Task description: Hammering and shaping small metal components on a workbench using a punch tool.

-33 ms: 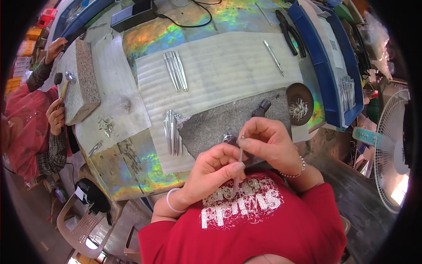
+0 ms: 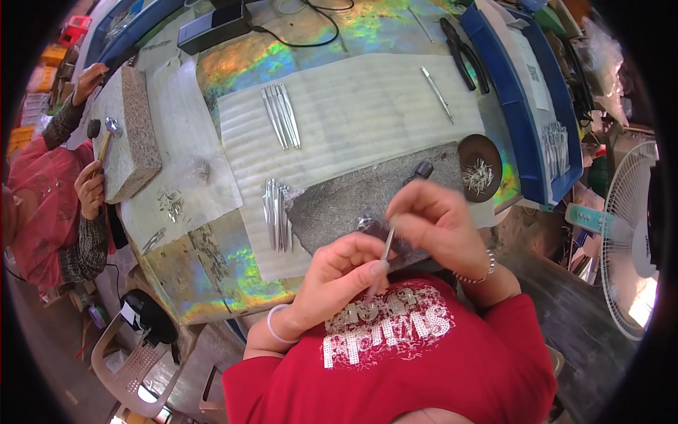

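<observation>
My left hand (image 2: 346,272) is closed around a slim silver metal piece (image 2: 388,244), tapered like tweezers, which points up and slightly right. Against its upper end, my right hand (image 2: 432,220) has thumb and fingers pinched together; whatever is between them is too small to make out. Both hands are just above the near edge of a grey stone slab (image 2: 339,198). On the slab, a dark-ended object (image 2: 422,170) and a shiny silver part (image 2: 366,224) are partly hidden by my right hand. Bundles of similar silver pieces (image 2: 277,215) lie left of the slab.
A brown bowl of small metal pins (image 2: 479,177) stands right of the slab. Black pliers (image 2: 462,53) and a thin metal tool (image 2: 438,95) lie farther back, beside a blue bin (image 2: 519,92). At left, a co-worker's hands (image 2: 90,187) are at a stone block (image 2: 134,134) with a hammer.
My right hand has shifted slightly, and its fingers are a little blurred now. The silver piece in my left hand tilts a bit more to the right.
</observation>
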The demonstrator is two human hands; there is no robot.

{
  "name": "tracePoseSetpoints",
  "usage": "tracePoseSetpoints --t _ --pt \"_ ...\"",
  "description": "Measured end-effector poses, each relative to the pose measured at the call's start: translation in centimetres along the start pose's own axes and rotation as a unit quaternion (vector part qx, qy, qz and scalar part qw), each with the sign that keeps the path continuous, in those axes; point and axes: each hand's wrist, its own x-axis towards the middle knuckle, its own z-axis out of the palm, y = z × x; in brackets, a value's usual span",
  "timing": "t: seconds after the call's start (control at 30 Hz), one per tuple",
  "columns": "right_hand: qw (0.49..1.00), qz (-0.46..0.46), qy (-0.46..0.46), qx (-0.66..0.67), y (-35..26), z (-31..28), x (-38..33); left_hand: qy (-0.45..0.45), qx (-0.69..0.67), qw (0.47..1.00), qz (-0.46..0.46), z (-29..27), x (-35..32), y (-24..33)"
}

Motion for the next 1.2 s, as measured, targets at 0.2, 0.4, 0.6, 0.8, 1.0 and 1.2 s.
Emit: tracePoseSetpoints --t 0.2,0.4,0.6,0.8,1.0,1.2 --pt "0.825 -0.163 0.26 -0.475 -3.1 -8.3 6.7 0.179 0.074 0.975 0.111 0.3 -2.7 0.5" --pt "0.642 -0.152 0.271 -0.701 0.7 -13.7 13.1 0.198 0.135 0.96 0.144 -1.2 -5.5 0.7" --pt "0.725 -0.177 0.227 -0.626 -1.2 -13.1 12.0 0.135 0.115 0.959 0.22 -1.8 -6.5 0.9" --pt "0.84 -0.223 0.195 -0.454 -6.4 -5.8 2.7 0.094 0.146 0.956 0.236 -1.4 -4.8 1.0" --pt "0.96 -0.149 -0.02 -0.234 -3.7 0.4 -3.3 0.099 0.119 0.969 0.193 -0.2 -2.7 0.9" --pt "0.993 -0.109 -0.049 -0.02 -0.1 2.6 -3.3 0.087 0.168 0.966 0.178 0.9 -1.5 0.1"
